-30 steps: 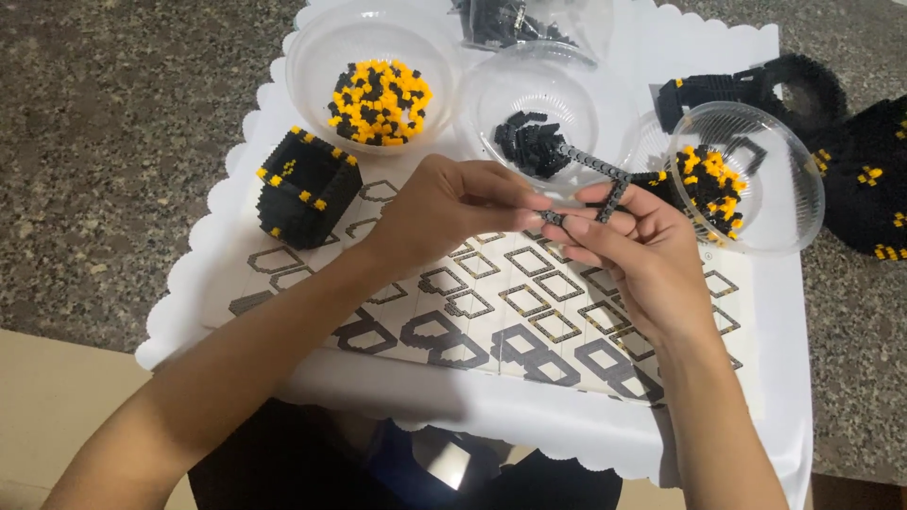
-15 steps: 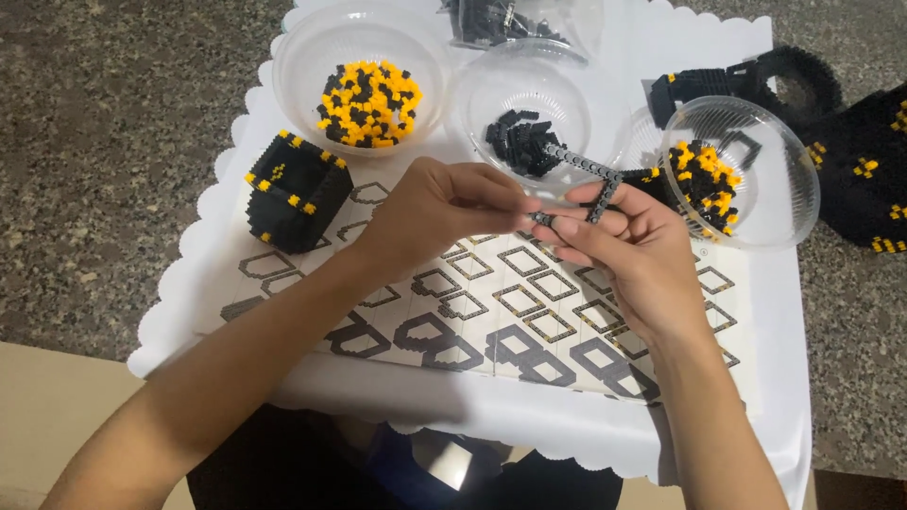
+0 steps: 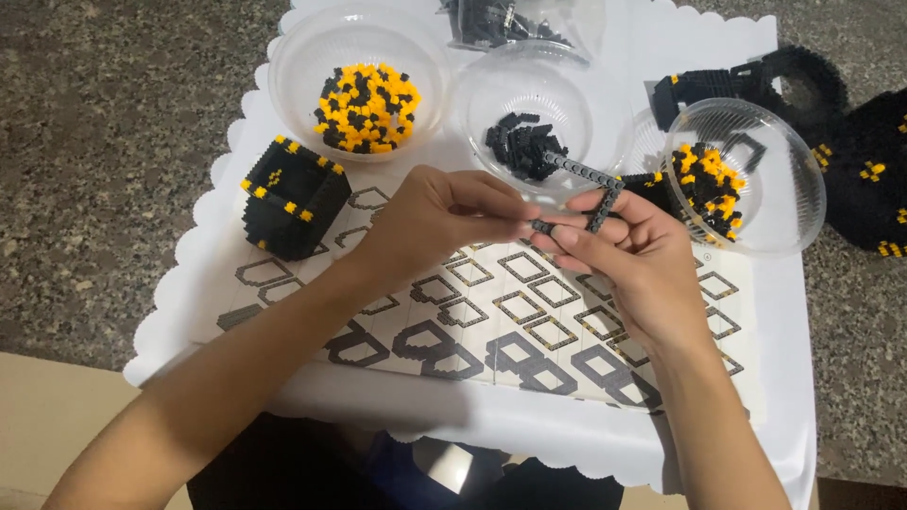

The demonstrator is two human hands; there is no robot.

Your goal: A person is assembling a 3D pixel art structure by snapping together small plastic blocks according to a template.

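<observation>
black brick strip (image 3: 588, 189) pinched between both hands (image 3: 567, 231) above pattern sheet (image 3: 491, 312).

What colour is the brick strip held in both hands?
Black strip, pinched by left hand and right hand; head view.

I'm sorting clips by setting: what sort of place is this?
Probably a home hobby table: clear plastic bowl of yellow and black bricks, printed building-steps sheet, white scalloped table cover over speckled stone floor.

Even, fairly bright light from above; soft shadows are cast beneath the forearms onto the white table (image 3: 491, 416); mild glare is seen on the clear bowls (image 3: 756, 203); focus is held throughout; slight softness at the edges.
</observation>
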